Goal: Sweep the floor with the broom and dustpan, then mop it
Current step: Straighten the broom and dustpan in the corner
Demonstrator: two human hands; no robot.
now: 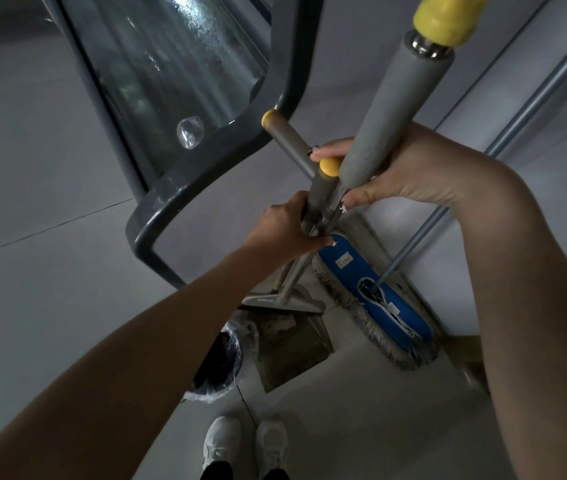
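Grabbing tools at frame centre: sweeping prob. not begun, mopping untouched. Left grip closed on thin grey yellow-capped handle; right grip closed on thick grey foam-sleeved pole. Grey dustpan lower centre, blue fringed flat mop lower right, both on pale tiled floor. Which handle feeds which head: can't tell.

Dim rm: pale tile floor, dark-framed glass panel, bag-lined bin nr it.
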